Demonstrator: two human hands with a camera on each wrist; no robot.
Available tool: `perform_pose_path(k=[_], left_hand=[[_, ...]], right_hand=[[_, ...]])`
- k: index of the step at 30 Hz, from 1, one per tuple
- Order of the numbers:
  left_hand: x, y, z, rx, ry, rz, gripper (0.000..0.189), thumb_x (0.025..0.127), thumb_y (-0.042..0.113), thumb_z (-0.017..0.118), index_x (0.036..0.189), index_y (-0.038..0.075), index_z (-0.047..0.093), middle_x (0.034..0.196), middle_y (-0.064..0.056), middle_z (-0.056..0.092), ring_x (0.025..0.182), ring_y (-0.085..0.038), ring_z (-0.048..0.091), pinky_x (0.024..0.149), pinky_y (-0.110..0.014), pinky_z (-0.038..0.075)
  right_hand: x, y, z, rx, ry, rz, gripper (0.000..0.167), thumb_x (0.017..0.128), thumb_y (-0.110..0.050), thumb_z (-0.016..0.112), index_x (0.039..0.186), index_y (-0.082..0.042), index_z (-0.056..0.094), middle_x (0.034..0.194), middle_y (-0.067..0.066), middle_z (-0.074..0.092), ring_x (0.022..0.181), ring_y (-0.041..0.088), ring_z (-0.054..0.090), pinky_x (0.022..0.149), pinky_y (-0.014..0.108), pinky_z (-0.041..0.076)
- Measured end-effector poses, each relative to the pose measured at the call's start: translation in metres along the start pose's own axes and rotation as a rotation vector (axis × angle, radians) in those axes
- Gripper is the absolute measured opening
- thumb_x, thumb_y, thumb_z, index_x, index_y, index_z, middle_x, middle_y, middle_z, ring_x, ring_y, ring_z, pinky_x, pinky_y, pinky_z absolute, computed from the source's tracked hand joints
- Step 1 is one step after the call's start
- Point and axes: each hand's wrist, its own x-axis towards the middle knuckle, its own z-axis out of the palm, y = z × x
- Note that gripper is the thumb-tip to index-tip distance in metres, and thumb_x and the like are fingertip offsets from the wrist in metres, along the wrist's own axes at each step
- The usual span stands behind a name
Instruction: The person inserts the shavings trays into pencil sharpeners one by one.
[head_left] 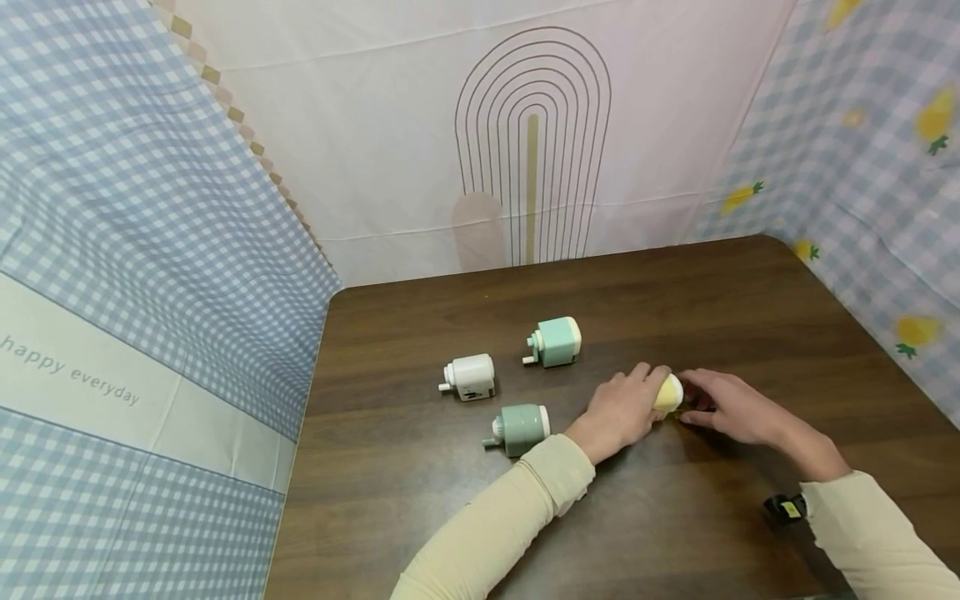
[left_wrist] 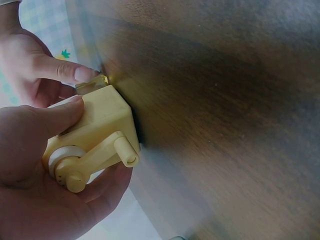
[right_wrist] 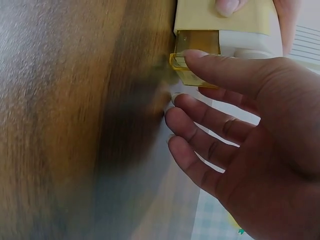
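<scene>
My left hand [head_left: 622, 408] grips a yellow crank pencil sharpener [head_left: 667, 393] around its body, on the right part of the table. In the left wrist view the sharpener's crank handle [left_wrist: 102, 152] faces the camera, with the thumb along one side of the body and fingers beneath. At the opposite end, my right hand [head_left: 731, 407] pinches a clear yellow shavings drawer [right_wrist: 192, 77] between thumb and index finger. That drawer sticks partly out of the sharpener, as the right wrist view shows. The other right fingers are loosely bent beside it.
Left of the hands, three more crank sharpeners lie on the brown wooden table [head_left: 390, 500]: a white one [head_left: 474, 377], a mint one [head_left: 558, 342] and a grey-green one [head_left: 522, 429]. The left forearm passes close to the grey-green one. Patterned cloth [head_left: 390, 125] hangs around the table.
</scene>
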Motion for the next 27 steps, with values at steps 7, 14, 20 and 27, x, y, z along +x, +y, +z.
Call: perform_pose_path(k=[7,14,20,27], left_hand=[[0.0009,0.0005,0.0001,0.009,-0.001,-0.006,0.063,0.102,0.044,0.07,0.158,0.033,0.042,0.139,0.011,0.055,0.103,-0.011,0.063,0.079,-0.026,0.056],[-0.0001,0.0018,0.0007,0.026,0.002,-0.001,0.063,0.102,0.044,0.07,0.158,0.032,0.042,0.139,0.011,0.055,0.102,-0.011,0.063,0.078,-0.026,0.056],[-0.0007,0.0024,0.0,0.028,-0.002,0.0,0.063,0.103,0.043,0.069,0.158,0.032,0.042,0.139,0.011,0.055,0.102,-0.011,0.063,0.078,-0.025,0.056],[-0.0002,0.0024,-0.0008,0.025,0.001,0.002,0.062,0.103,0.043,0.069,0.157,0.032,0.042,0.139,0.01,0.055,0.102,-0.011,0.063,0.078,-0.025,0.056]], right_hand=[[0.0026,-0.0002,0.0013,0.012,0.005,0.004,0.032,0.092,-0.012,0.084,0.117,-0.01,0.063,0.09,-0.006,0.06,0.077,0.006,0.055,0.065,0.028,0.049],[0.0018,-0.0019,0.0027,0.057,0.001,0.03,0.031,0.092,-0.009,0.083,0.115,-0.008,0.061,0.084,-0.006,0.056,0.072,0.006,0.051,0.062,0.027,0.044],[0.0023,-0.0031,0.0029,0.07,-0.008,0.04,0.031,0.092,-0.009,0.083,0.114,-0.009,0.061,0.083,-0.006,0.056,0.071,0.006,0.05,0.062,0.027,0.044],[0.0031,-0.0018,0.0026,0.097,-0.01,0.044,0.03,0.093,-0.01,0.083,0.113,-0.009,0.061,0.083,-0.006,0.056,0.071,0.006,0.051,0.062,0.027,0.044]])
